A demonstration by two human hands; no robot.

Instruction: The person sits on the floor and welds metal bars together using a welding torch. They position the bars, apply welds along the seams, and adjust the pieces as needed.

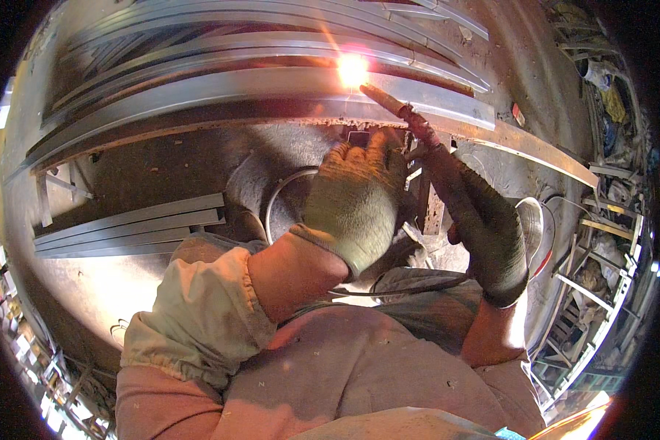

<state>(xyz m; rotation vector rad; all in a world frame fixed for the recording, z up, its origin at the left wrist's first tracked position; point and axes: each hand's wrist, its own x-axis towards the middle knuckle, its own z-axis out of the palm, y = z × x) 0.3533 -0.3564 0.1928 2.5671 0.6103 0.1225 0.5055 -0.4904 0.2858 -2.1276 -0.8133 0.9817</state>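
While the torch (420, 127) is clasped in the right hand (485, 220), its tip beyond the grip over the bar (271, 82), the left hand (356, 198) is held by the near edge of the beam (550, 155), its grip indiscernible.

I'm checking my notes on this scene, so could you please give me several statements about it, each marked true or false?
1. The right hand holds a stick-shaped tool. True.
2. The left hand is ungloved. False: both hands are gloved.
3. A bright glow shows at the far end of the tool. True.
4. The short stack of grey bars lies to the right of both hands. False: it lies to their left.
5. A small red-and-white object lies to the right of the glow. True.
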